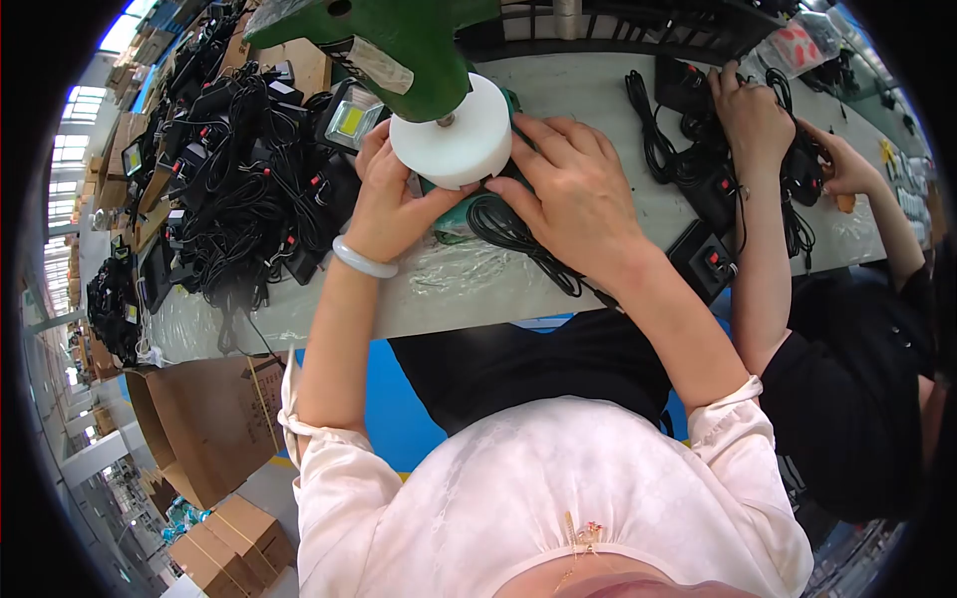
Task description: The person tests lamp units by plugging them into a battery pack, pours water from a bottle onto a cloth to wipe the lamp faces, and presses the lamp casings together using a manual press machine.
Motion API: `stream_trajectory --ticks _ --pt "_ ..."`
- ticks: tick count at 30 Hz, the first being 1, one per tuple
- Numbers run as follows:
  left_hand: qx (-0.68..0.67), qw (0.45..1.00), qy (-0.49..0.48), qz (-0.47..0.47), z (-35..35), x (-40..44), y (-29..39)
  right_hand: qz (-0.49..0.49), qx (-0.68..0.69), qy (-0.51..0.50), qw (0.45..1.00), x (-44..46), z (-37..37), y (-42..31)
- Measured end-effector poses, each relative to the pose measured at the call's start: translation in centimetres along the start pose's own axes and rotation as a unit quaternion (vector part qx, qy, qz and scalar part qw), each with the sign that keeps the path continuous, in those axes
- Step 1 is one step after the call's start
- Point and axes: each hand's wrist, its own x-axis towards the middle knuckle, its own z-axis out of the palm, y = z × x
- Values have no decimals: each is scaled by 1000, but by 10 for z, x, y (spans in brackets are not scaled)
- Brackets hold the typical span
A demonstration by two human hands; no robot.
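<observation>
A white round block (454,140) is fixed under a green press (404,50) at the top centre. My left hand (391,199), with a pale bangle at its wrist, is curled at the left side below the block. On the right side, my right hand (578,189) has its thumb and fingers bent toward the block's lower edge. Whatever lies between my hands is mostly hidden by the block; only a small dark edge shows. A coiled black cable (508,227) runs under my right hand across the plastic-covered table (439,289).
A big heap of black lamps with cables (249,179) covers the table's left side. At the right, a co-worker's hands (753,115) handle black lamps. One lamp with a red switch (706,261) lies by my right forearm. Cardboard boxes (204,429) stand below left.
</observation>
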Motion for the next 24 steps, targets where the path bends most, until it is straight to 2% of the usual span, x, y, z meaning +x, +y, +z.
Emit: stream_trajectory --ticks 5,6,8,9,11,14,16,19,20,23,24 --pt "40 999 1 28 -4 2 -3 3 110 8 994 -3 -26 7" --pt "46 998 8 31 -2 3 -3 14 105 82 991 4 -44 14" --pt "50 998 16 30 2 -2 -4 15 9 209 978 30 -81 16" --pt "52 998 18 33 3 -2 -6 23 15 256 966 44 -98 15" --pt "53 998 19 33 2 1 -7 22 149 278 949 68 -121 6" --pt "51 999 6 17 2 -3 -8 43 428 187 883 109 -132 -13" --pt "48 999 -11 8 -2 -3 -7 13 529 137 837 119 -129 -12" --pt "-81 994 36 -57 -18 -18 1 -182 565 106 798 88 -114 10" --pt "-33 998 -4 -51 -27 -21 -3 -224 560 104 791 78 -109 15" --pt "-50 995 -35 -76 -31 -14 8 -258 590 30 765 85 -119 25" --pt "-23 997 -42 -52 -25 -11 6 -262 604 -4 753 91 -126 21"
